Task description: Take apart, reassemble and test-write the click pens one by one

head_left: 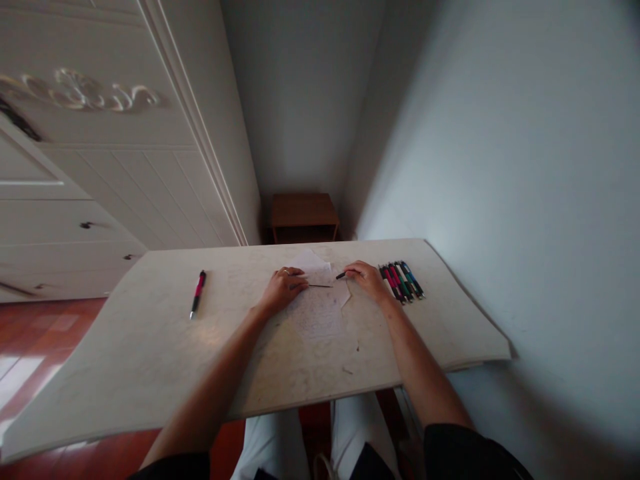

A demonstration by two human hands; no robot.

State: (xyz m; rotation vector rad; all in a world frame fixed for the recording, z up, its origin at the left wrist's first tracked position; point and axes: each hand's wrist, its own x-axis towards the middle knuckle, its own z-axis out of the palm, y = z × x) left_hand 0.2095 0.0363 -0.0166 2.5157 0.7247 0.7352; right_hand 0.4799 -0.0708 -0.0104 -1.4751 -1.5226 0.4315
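Note:
My left hand (285, 290) rests over the left side of some paper sheets, fingers closed on a thin dark stick that looks like a pen refill (320, 286). The refill points right, toward my other hand. Between the fingertips of my right hand (366, 277) is a short black pen part (341, 275), its free end facing left. A small gap separates the two pieces. Beneath them lie overlapping sheets of paper (320, 320) with faint writing. Just right of my right hand, several pens (404, 280) in pink, white, green and blue lie side by side.
A pink and black pen (199, 295) lies alone on the left of the white table (235, 360). Small dark specks mark the tabletop near the front. A wall (525, 200) borders the right, white cabinets (125, 187) the left, and a brown wooden stand (305, 210) sits behind.

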